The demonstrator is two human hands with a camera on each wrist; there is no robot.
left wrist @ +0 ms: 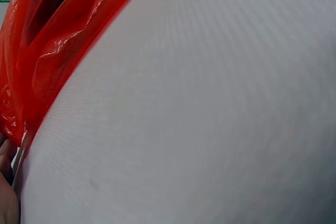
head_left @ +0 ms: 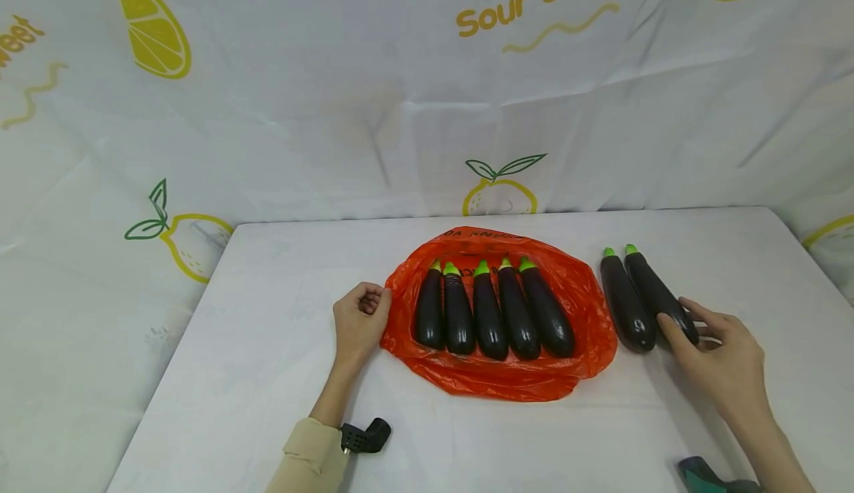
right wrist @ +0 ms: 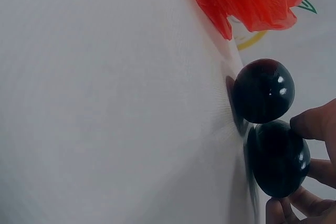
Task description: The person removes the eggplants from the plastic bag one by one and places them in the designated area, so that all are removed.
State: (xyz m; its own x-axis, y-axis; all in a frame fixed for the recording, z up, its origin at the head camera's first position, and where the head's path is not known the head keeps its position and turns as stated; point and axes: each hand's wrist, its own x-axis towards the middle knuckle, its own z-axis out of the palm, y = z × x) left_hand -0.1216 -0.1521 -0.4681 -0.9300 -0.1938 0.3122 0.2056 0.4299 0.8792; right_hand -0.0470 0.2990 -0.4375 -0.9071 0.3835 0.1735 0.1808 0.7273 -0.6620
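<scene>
A red plastic bag [head_left: 467,385] lies spread on the table with several dark eggplants [head_left: 489,315] side by side on it, green stem ends toward the back. My left hand [head_left: 360,322] pinches the bag's left edge; in the left wrist view its fingers [left wrist: 6,156] are partly cut off at the frame's edge. To the right of the bag lie two more eggplants. My right hand [head_left: 723,356] holds the lower end of the outer eggplant [head_left: 657,289] between thumb and fingers. The inner eggplant [head_left: 627,304] lies beside it, and the right wrist view shows both rounded ends close together.
A white cloth covers the table [head_left: 267,374], and its back edge meets a white curtain [head_left: 300,107] printed with lemons and lettering. Black straps or devices are on the wrists, one near the left sleeve [head_left: 310,452].
</scene>
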